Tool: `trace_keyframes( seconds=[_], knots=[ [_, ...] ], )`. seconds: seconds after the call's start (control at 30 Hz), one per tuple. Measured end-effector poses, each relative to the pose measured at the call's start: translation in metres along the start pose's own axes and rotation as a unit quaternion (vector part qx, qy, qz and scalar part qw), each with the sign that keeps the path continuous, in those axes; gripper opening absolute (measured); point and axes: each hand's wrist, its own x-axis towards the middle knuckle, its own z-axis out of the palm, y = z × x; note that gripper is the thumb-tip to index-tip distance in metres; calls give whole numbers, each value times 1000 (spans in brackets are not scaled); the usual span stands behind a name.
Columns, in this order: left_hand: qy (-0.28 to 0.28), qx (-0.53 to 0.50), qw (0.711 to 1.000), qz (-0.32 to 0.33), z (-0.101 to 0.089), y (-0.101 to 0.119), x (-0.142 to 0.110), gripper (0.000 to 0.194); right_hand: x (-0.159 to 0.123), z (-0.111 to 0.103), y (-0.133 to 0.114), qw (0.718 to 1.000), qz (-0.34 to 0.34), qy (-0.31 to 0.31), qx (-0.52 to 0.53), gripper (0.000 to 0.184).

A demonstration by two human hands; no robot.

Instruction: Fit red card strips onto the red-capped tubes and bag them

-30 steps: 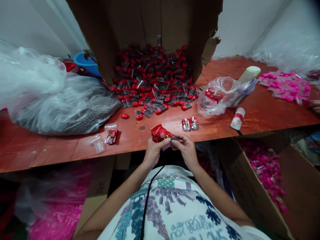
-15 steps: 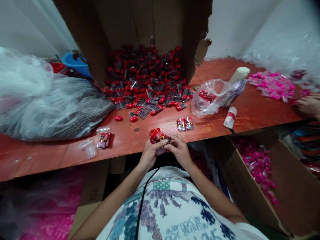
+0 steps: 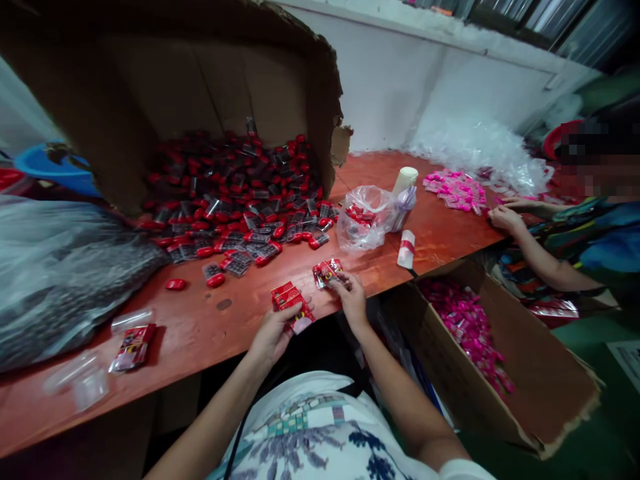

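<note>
My left hand [image 3: 274,331] is closed around a small stack of red printed packets [image 3: 289,300], thumb on top, just over the table's front edge. My right hand [image 3: 351,297] reaches forward and pinches at a small red packet beside the shiny red packets [image 3: 326,270] on the table; its fingertips partly cover them. Another little pile of red packets [image 3: 134,347] lies at the left, with clear plastic tubes [image 3: 133,321] around it. Behind my hands spreads a heap of red-capped clear containers [image 3: 245,193] with dark contents, spilling from a tipped cardboard box [image 3: 150,80].
A clear bag with red packets [image 3: 363,217] stands right of the heap, near a white roll [image 3: 407,249]. At left is a large plastic bag of dark pieces [image 3: 75,273]. A co-worker's hands [image 3: 507,215] are beside pink pieces [image 3: 455,190]. Below stands an open carton [image 3: 530,373].
The view has swung to the right, bringing the co-worker into sight. My hands have parted: the left keeps the red packets, while the right has moved forward to the packets on the table.
</note>
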Motion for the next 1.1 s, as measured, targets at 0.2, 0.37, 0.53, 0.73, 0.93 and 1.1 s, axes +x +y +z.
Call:
trace_keyframes(
  seconds=[0.2,0.37,0.53,0.73,0.93,1.1],
  knots=[
    [20,14,999,30,10,-4,6,26,-18,2,-20,995,-74,-34,-56,24],
    [10,3,998,63,14,-12,11,27,-45,17,-25,986,-64,-155,-16,21],
    [41,1,997,59,7,-13,18,26,-18,-3,-10,979,-120,-96,-133,34],
    [46,11,998,46,1,-14,24,24,26,-22,15,912,-235,-183,-281,62],
    [43,15,998,40,0,-16,25,25,25,-12,33,885,-308,-159,-311,43],
    [42,15,998,41,0,-16,25,28,20,-8,40,883,-330,-127,-310,37]
  ],
)
